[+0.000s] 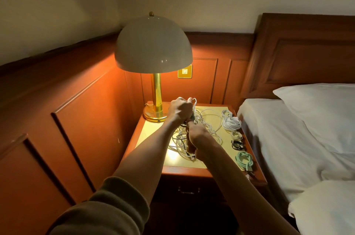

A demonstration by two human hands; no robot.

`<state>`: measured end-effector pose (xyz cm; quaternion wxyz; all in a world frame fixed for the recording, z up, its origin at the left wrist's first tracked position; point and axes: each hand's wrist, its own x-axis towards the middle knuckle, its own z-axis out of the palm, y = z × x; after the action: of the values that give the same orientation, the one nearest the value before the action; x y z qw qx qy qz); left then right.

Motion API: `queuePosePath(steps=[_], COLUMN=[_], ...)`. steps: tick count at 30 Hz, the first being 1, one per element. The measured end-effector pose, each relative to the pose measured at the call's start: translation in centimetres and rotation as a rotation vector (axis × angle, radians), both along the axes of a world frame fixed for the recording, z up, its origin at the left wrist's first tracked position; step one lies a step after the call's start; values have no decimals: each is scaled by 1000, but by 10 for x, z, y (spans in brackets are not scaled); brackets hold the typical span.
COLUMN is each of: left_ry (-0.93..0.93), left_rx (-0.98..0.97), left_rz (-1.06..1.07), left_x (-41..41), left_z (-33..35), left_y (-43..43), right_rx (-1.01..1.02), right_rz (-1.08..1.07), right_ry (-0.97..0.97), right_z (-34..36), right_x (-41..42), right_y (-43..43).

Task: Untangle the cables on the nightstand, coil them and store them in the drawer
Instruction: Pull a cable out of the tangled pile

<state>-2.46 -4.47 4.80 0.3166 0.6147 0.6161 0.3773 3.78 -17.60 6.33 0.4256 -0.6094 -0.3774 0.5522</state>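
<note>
— What have we got hold of?
— Our left hand [179, 109] grips strands lifted out of the tangle of cables [209, 125] on the nightstand [151, 134]. Our right hand [196, 138], just below it, pinches more strands.
— And along the right edge?
— We see four bundles in a row: a large white coil [231, 122], a small white coil [236, 135], a black coil [237, 144] and a green coil [245, 159] nearest us. The drawer [188, 189] is closed and the lamp [153, 42] is lit.

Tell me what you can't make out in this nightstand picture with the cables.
- Head view: how many cables are in the tangle; they overlap, and the left hand and right hand cover part.
- Drawer: in deep shadow, contents unseen.
- Plug types on the coils: too small.
</note>
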Motion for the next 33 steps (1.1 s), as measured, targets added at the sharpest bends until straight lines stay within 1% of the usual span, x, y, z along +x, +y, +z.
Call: queuePosePath(steps=[2, 4, 6, 10, 11, 12, 14, 15, 17, 19, 21, 23, 24, 26, 28, 30, 33], left_ry=[43, 33, 37, -17, -6, 3, 5, 2, 33, 94, 112, 119, 105, 31, -28, -73, -173], left_rx=[55, 69, 11, -181, -218, -246, -262, -242, -196, -181, -190, -187, -195, -245, -274, -303, -402], left_rz=[0, -4, -8, -150, -176, -198, -239, -256, -251, -230, -243, -250, -269, -328, -376, -398, -407], left_x=[3, 7, 8, 3, 3, 3, 6, 9, 13, 19, 24, 27, 28, 32, 35, 36, 38], left_z=[11, 20, 19, 13, 14, 17, 20, 21, 18, 15, 14, 14, 14, 13, 13, 13, 12], left_y=[-12, -16, -12, -19, -23, -27, -33, -37, -40, -42, -40, -38, -37, -35, -32, -28, -18], right_rx=[-11, 8, 44, 124, 158, 199, 266, 311, 471, 587, 539, 388, 373, 465, 532, 559, 567], right_rz=[-25, -17, 27, 200, 243, 269, 256, 212, 80, 21, 65, 160, 152, 78, 51, 48, 37], right_ry=[17, 3, -50, -137, -185, -266, -516, -650, -856, -977, -1069, -1065, -1055, -1063, -1049, -1021, -978], right_z=[2, 2, -2, -13, -16, -21, -27, -29, -35, -37, -29, -23, -22, -22, -25, -28, -30], right_x=[3, 8, 14, 37, 44, 51, 60, 63, 67, 67, 66, 68, 71, 75, 81, 89, 104], right_y=[0, 2, 3, -6, -9, -9, -8, -9, -9, -5, -1, 6, 9, 13, 18, 24, 31])
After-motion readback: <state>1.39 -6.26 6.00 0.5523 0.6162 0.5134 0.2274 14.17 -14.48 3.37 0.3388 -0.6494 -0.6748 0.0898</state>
